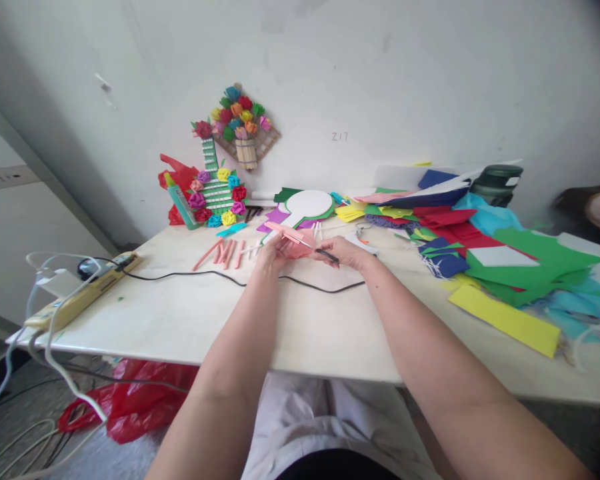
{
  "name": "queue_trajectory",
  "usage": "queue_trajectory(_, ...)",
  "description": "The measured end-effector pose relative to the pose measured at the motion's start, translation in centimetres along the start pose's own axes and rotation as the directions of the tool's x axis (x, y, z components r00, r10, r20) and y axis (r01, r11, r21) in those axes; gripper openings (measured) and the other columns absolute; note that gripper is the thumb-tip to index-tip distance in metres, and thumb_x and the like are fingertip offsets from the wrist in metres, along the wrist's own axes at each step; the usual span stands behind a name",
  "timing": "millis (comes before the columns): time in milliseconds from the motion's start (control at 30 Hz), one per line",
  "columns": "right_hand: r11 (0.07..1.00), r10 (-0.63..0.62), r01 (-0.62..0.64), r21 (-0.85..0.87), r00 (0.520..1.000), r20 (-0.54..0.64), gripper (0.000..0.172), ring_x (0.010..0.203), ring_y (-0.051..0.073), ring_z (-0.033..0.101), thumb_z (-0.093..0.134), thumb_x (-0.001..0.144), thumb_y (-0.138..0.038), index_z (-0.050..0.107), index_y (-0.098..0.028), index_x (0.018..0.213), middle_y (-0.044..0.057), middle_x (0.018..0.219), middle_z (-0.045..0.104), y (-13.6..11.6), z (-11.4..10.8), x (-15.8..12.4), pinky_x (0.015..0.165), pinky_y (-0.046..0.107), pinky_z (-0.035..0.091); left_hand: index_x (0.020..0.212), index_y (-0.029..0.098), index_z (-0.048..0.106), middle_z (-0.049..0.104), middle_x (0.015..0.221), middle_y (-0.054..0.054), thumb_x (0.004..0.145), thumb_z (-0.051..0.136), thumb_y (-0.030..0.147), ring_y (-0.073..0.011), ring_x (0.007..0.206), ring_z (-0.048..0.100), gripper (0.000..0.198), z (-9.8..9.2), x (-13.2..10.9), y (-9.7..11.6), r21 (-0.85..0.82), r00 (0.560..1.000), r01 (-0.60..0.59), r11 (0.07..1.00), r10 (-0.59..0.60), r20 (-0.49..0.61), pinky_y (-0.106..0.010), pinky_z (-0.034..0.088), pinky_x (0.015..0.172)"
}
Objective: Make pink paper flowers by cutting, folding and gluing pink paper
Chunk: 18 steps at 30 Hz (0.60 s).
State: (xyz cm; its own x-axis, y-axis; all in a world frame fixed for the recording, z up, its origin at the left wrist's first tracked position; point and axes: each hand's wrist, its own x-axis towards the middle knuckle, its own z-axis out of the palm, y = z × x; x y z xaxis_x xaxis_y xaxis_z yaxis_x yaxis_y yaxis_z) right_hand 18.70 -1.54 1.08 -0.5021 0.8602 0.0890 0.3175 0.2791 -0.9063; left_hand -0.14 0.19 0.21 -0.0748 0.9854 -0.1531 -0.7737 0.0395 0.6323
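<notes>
My left hand point(275, 251) grips a piece of salmon-pink paper point(300, 248) above the middle of the table. My right hand point(344, 252) is closed on the dark handles of a pair of scissors point(326, 254), whose blades point left and lie across the paper. Left of my hands, several rolled pink paper strips point(227, 255) rest on the tabletop. Just behind the hands lies a white round cutout with a handle point(310, 205), over green and purple paper. Short white sticks point(251, 251) lie close to my left hand.
Coloured paper sheets point(510, 267) are heaped at the right, near a dark green jar point(495, 183). A glue bottle point(181, 203) and paper-flower crafts point(217, 180) stand at the back left. A black cable point(205, 272) crosses the table from a power strip point(87, 290).
</notes>
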Motion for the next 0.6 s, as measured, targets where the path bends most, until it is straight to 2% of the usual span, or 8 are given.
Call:
queue_trajectory(133,1.000,0.005,-0.005,0.020,1.000,0.026,0.037,0.037,0.005,0.039,0.070,0.060,-0.048,0.056,-0.014,0.064,-0.006,0.044,0.045,0.38,-0.04,0.15,0.035,0.019,0.032,0.088,0.013,0.060,0.064,0.067,-0.005,0.076,0.058,0.009,-0.0128,0.063,0.064,0.013,-0.19,0.26,-0.07,0.005,1.000,-0.005,1.000,0.005,0.002,-0.021,0.054,0.066)
queue_trajectory(333,0.999,0.032,-0.032,0.009,0.999,0.040,0.040,0.037,0.006,0.042,0.070,0.060,-0.050,0.059,-0.013,0.070,-0.004,0.045,0.049,0.61,-0.04,0.24,0.036,0.019,0.035,0.081,0.011,0.060,0.064,0.068,-0.006,0.076,0.058,0.010,-0.0127,0.063,0.064,0.005,-0.24,0.58,-0.40,0.062,1.000,-0.016,0.998,0.014,0.020,-0.021,0.053,0.063)
queue_trajectory(600,1.000,0.001,-0.001,-0.015,1.000,0.011,0.042,0.036,0.005,0.038,0.070,0.058,-0.053,0.058,-0.014,0.067,-0.006,0.043,0.046,0.32,0.02,0.03,0.036,0.019,0.030,0.086,0.011,0.061,0.064,0.071,-0.007,0.078,0.056,0.013,-0.0124,0.066,0.064,0.009,-0.16,0.37,-0.41,0.070,1.000,0.006,0.998,-0.007,0.018,-0.020,0.052,0.067)
